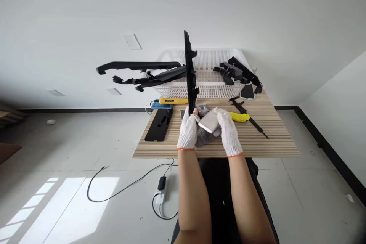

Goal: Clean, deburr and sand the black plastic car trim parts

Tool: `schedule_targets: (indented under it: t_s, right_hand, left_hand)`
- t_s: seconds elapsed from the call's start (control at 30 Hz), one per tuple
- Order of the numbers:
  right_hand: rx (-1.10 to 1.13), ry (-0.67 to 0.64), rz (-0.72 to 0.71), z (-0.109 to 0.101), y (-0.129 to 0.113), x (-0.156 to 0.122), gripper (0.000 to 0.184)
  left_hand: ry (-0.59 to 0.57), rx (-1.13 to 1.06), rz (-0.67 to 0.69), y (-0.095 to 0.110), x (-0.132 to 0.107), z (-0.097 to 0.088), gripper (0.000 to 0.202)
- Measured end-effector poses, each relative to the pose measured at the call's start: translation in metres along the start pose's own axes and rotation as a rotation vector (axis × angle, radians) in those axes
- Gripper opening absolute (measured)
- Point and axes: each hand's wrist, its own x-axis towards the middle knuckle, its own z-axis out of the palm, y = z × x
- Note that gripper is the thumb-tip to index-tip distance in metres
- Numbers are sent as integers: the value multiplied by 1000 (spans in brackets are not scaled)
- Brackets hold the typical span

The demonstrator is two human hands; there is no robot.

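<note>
My left hand (188,131), in a white knit glove with an orange cuff hem, is closed around the lower end of a long black plastic trim strip (190,68) with small clips along its side. The strip stands nearly upright. My right hand (228,131), gloved alike, grips a flat beige-grey pad (209,121) with a white edge, close to the strip's foot. Below both hands lies a crumpled grey cloth (204,137). A yellow-handled tool (240,117) rests just beyond my right hand, its other end hidden.
A white plastic basket (220,90) stands against the wall, with black trim strips (148,78) over its left side and more black pieces (237,71) at right. On the striped table (265,146) lie a black caliper (248,116), phones (159,125) and a yellow handle (173,101).
</note>
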Motion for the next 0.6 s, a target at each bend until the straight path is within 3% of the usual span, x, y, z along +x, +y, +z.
schedule_targets:
  t_s: [0.07,0.17,0.27,0.4,0.53,0.6]
  right_hand:
    - [-69,-10,-22,-9,-3,-2,39]
    - [-108,-136,-29,-20,-5,-4,53]
    - [-156,-28,-129,-29,-4,-4,77]
    - [-291,-162,-21,-38,-2,-5,93]
    - [-315,98,-70,-43,0,-3,92]
    - [-263,78,-52,-45,-1,-2,96]
  left_hand:
    - [-5,-83,-36,1,-1,1,23]
    - [-25,-196,-94,1,-10,2,27]
    - [3,-237,-140,-2,-24,2,25]
    - [76,-187,-211,-5,-38,-2,23]
    - [170,-244,-221,2,-38,-2,17]
    - [152,-287,-259,8,-38,-2,17]
